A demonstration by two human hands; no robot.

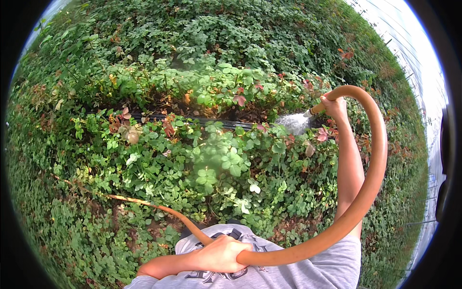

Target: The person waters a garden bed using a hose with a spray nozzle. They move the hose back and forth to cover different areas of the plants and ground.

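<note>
An orange garden hose (377,151) loops from my waist up and over to the right. My left hand (218,253) grips it in front of my grey T-shirt (317,267). With the arm stretched out, my right hand (334,106) is closed around the hose near its outlet end. A pale nozzle (308,113) at that end points left, and a white spray of water (293,123) fans out of it onto the leaves and the ground between two plant rows. The hose's other stretch (140,202) runs from my left hand into the foliage at the left.
Leafy rose-like bushes (216,169) with some reddish leaves stand close before me. Dark irrigation pipes (231,124) run along the gap between rows, beside dry leaves (249,115). Another dense row (202,39) lies beyond. A pale sheeted structure (415,47) borders the right.
</note>
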